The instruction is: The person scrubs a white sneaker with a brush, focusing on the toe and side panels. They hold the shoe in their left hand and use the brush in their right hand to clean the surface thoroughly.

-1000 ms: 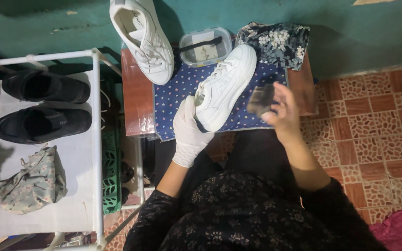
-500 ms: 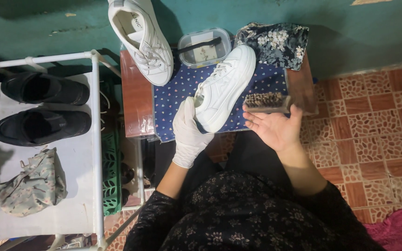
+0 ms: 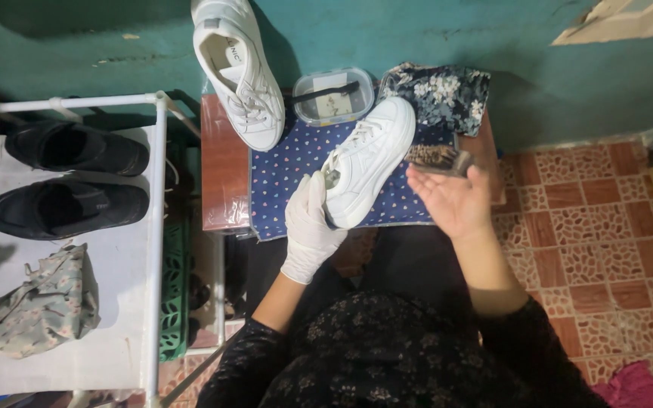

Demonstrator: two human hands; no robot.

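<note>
My left hand (image 3: 310, 227), in a white glove, grips the heel of a white sneaker (image 3: 368, 168) that lies on a blue dotted cloth (image 3: 285, 175) over a small wooden table (image 3: 221, 181). To the right of that shoe, my bare right hand (image 3: 453, 198) is turned palm up and holds a brush (image 3: 436, 159) by its far end, bristles showing. A second white sneaker (image 3: 239, 72) leans against the green wall behind the table. A clear plastic container (image 3: 334, 97) with a dark toothbrush across it sits at the table's back edge.
A dark floral cloth (image 3: 440, 94) lies at the table's back right. On the left a white rack (image 3: 77, 302) carries two black shoes (image 3: 66, 208) and a crumpled floral cloth (image 3: 39, 302). Red patterned floor tiles (image 3: 598, 227) spread to the right.
My right hand has rolled palm up and drawn slightly away from the sneaker, turning the brush so its bristles show. The left hand and the shoe have barely moved.
</note>
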